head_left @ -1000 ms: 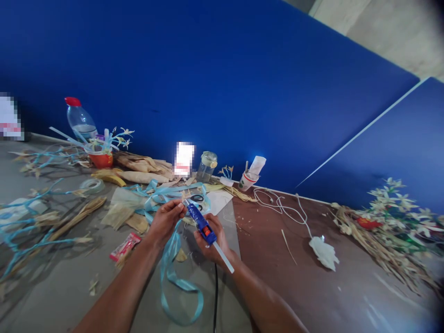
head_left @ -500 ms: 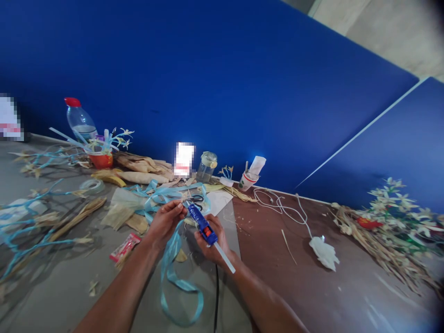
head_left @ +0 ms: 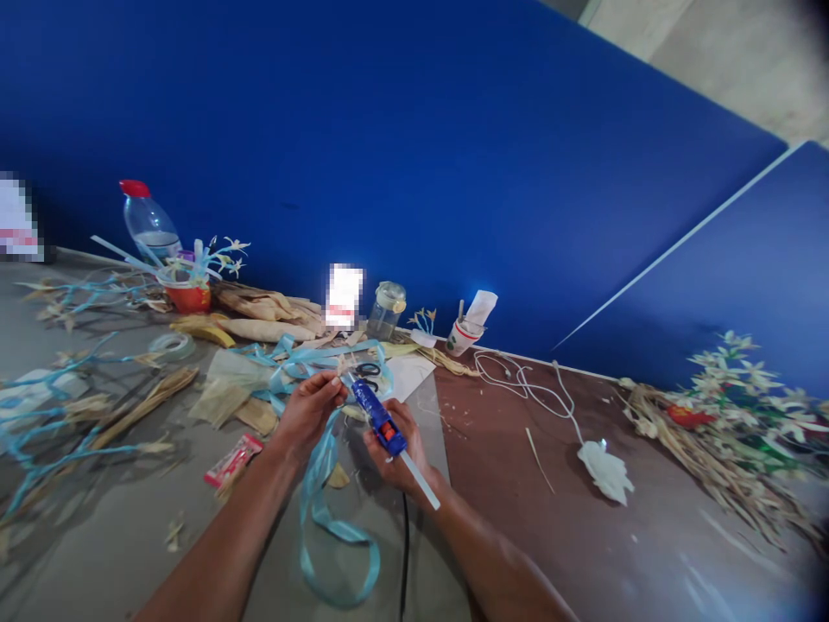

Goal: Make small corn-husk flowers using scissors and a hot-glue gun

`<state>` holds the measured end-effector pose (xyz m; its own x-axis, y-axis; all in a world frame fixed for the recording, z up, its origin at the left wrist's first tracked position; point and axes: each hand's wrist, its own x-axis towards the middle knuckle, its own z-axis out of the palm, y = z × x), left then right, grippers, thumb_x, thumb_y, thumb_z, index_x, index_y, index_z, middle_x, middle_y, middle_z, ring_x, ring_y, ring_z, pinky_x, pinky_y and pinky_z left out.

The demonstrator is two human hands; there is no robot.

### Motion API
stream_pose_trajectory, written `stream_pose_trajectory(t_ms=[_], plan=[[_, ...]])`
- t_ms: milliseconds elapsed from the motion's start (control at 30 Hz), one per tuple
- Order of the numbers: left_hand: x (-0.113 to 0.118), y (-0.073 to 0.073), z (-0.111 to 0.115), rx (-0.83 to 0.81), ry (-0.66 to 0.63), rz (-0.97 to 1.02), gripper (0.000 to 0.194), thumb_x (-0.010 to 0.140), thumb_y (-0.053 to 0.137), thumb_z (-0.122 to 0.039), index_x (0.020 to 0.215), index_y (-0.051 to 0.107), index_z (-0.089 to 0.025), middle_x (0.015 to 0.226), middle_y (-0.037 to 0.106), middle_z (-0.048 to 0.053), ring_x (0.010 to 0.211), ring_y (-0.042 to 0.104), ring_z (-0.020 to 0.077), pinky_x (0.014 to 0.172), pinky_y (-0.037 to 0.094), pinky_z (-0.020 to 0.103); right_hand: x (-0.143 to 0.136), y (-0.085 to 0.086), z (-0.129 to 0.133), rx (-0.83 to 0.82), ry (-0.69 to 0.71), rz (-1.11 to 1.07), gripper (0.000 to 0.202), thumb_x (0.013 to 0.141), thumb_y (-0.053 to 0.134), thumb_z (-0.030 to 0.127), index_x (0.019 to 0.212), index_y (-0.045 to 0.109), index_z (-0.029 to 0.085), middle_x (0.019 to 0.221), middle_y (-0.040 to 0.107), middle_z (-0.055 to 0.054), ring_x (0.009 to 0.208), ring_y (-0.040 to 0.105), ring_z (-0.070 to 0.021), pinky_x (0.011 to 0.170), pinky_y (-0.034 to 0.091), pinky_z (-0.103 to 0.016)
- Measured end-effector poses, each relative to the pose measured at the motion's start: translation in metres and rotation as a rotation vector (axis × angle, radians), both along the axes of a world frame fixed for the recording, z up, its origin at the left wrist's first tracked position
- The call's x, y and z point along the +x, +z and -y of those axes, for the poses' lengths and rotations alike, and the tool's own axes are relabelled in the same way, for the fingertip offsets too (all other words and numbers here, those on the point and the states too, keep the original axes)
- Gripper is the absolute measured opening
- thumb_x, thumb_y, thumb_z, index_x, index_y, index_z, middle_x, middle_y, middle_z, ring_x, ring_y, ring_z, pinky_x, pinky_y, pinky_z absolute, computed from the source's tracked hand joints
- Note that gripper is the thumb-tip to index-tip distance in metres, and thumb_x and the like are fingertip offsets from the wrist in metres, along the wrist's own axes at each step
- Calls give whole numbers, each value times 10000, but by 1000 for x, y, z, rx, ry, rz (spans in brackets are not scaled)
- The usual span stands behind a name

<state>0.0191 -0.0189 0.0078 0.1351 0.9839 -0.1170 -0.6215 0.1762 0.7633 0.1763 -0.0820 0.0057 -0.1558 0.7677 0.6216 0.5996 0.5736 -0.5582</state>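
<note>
One slip of the gun [head_left: 370,403], wrapped in my right hand [head_left: 413,449] above the bench [head_left: 505,449], could burn my left hand [head_left: 309,408], pinching a pale piece [head_left: 342,364] beside the nozzle [head_left: 350,378].

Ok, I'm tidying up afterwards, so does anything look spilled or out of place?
Perhaps litter: a pale strip and a crumpled white wad lie astray on the brown surface, apart from the dried stalks. No spilled liquid shows.

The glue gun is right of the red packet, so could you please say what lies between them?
In the head view, the left wrist and then the blue ribbon come between the red packet and the glue gun.
</note>
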Motion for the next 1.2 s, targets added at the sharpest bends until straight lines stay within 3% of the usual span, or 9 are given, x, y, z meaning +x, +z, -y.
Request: stream_pose_trajectory(t_ms=[133,300,900,1200], plan=[[1,-4,-2,42,125,-134,233,582,805,-285,734,682,-159,609,620,-19,565,523,77,571,415,195,-1,1,1,31,11,-15,71,740,537,228,710,474,214,746,532,-33,739,543,-206,685,457,-370],[3,-5,-1,147,168,-294,199,612,772,-299,730,690,-161,567,582,-25,554,496,98,574,404,226,-2,-1,-1,28,19,-7,67,739,532,228,715,471,215,755,535,-36,739,545,-209,679,450,-368],[6,4,2,167,191,-326,181,560,766,-281,681,692,-168,541,566,-25,536,479,108,541,387,234,-2,2,1,20,24,15,86,731,549,216,722,463,221,760,538,-40,759,553,-212,678,458,-364],[6,-7,-1,193,221,-324,163,584,764,-261,709,703,-177,575,590,-22,546,498,111,561,405,240,0,2,1,27,0,41,68,755,519,234,717,464,221,724,535,-34,760,546,-213,701,454,-376]])
